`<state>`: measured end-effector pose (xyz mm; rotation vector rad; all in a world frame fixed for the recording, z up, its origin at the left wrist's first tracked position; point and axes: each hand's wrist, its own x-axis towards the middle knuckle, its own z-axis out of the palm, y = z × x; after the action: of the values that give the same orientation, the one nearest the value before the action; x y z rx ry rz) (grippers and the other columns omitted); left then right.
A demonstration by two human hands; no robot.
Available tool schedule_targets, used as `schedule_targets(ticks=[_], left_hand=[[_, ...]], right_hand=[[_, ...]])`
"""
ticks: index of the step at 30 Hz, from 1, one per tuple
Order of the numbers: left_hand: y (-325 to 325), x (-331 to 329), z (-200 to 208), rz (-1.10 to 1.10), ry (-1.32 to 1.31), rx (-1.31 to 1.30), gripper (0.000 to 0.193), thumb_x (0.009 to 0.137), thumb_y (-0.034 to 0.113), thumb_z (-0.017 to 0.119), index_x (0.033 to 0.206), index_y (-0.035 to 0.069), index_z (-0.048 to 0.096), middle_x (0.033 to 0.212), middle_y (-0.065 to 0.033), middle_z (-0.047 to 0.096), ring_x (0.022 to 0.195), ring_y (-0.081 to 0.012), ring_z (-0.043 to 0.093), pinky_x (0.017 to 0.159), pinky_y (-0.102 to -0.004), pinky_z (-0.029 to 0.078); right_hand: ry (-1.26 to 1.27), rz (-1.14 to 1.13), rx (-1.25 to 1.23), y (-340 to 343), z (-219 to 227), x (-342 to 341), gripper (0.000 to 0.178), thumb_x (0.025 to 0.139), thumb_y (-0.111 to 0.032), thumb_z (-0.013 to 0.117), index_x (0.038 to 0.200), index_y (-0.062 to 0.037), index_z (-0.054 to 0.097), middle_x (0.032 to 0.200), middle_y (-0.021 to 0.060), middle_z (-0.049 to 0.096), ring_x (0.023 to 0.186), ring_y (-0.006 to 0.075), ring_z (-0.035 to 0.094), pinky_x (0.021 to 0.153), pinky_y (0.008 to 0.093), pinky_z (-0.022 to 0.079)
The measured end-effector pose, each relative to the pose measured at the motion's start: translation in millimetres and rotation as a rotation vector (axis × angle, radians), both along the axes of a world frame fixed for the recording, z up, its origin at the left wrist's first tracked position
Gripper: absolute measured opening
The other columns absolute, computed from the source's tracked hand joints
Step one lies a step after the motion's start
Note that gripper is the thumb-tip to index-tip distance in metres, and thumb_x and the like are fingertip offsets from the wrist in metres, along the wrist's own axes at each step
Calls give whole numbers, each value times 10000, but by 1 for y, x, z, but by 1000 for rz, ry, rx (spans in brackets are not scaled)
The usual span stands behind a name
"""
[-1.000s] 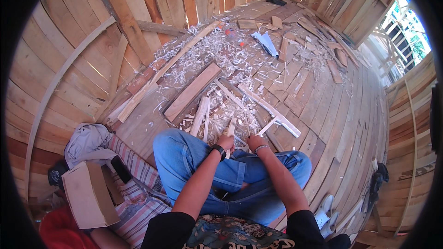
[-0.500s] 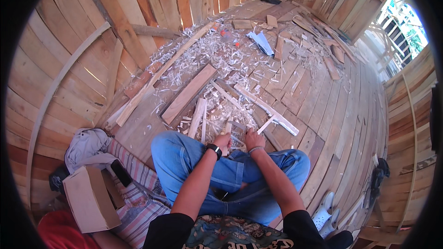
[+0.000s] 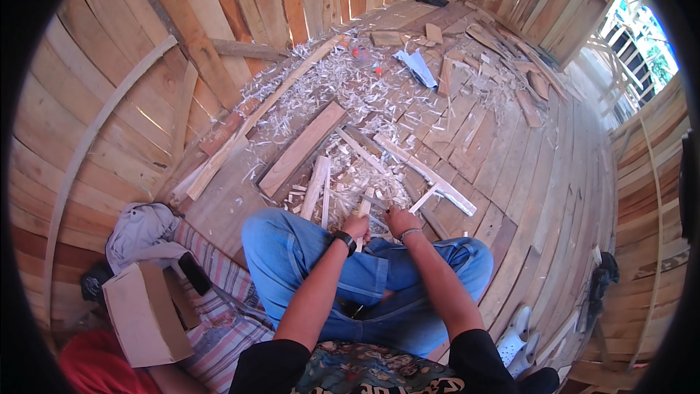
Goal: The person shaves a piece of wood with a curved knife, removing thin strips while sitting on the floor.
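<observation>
My left hand [image 3: 356,228], with a dark watch on its wrist, is closed around a short pale wood strip [image 3: 366,203] that stands up in front of my lap. My right hand [image 3: 400,222] grips a knife [image 3: 377,202], its grey blade pointing left across the strip's upper part. The handle is hidden in my fingers. Beneath and beyond my hands lie small wood chips [image 3: 339,170]. A thicker pale wood piece [image 3: 315,188] rests left of my left hand, and a long pale board [image 3: 430,175] lies beyond my right hand.
A reddish plank [image 3: 302,149] and a long wood strip [image 3: 266,117] lie ahead on the left. Curled shavings [image 3: 364,87] cover the far floor. A cardboard box [image 3: 146,314] and a phone [image 3: 194,273] are at my left, pale clogs [image 3: 515,335] at my right.
The view has shifted slightly. My right hand with the knife has come a little closer to my left hand; both grips look the same.
</observation>
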<state>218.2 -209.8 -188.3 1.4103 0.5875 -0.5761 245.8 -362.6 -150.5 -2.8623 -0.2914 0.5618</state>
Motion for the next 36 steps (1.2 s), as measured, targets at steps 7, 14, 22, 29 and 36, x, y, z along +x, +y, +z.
schedule_targets(ticks=[7, 14, 22, 29, 36], left_hand=[[0, 0, -9, -31, -22, 34, 354, 879, 239, 460, 690, -52, 534, 535, -130, 550, 398, -214, 543, 378, -332, 443], [-1, 1, -5, -25, 44, 21, 316, 895, 243, 467, 706, -6, 510, 534, -91, 509, 385, -193, 485, 357, -326, 385], [-1, 3, 4, -17, 38, 30, 317, 892, 232, 466, 691, -9, 514, 529, -93, 509, 381, -194, 484, 352, -327, 379], [0, 1, -11, -19, -43, 77, 374, 881, 227, 448, 659, -63, 530, 518, -142, 551, 395, -232, 549, 371, -347, 439], [-2, 3, 2, -54, -18, 91, 327, 890, 217, 460, 681, -26, 523, 508, -96, 512, 370, -197, 484, 353, -334, 376]], right_hand=[[4, 37, -16, 8, 1, -2, 398, 886, -426, 395, 970, -76, 564, 841, 203, 631, 809, 376, 615, 710, 464, 488], [54, -27, -23, 9, 8, -8, 426, 890, -430, 377, 960, -56, 566, 844, 210, 629, 833, 373, 614, 727, 460, 484], [60, -16, -31, 5, 19, -21, 412, 898, -411, 360, 929, -50, 555, 834, 215, 628, 802, 380, 619, 714, 468, 488], [25, -74, -39, 7, 5, -21, 399, 892, -407, 391, 925, -48, 563, 842, 211, 631, 804, 383, 618, 696, 462, 494], [-1, -142, -37, 6, -4, -15, 403, 886, -401, 412, 916, -30, 567, 827, 207, 632, 820, 373, 619, 698, 461, 496]])
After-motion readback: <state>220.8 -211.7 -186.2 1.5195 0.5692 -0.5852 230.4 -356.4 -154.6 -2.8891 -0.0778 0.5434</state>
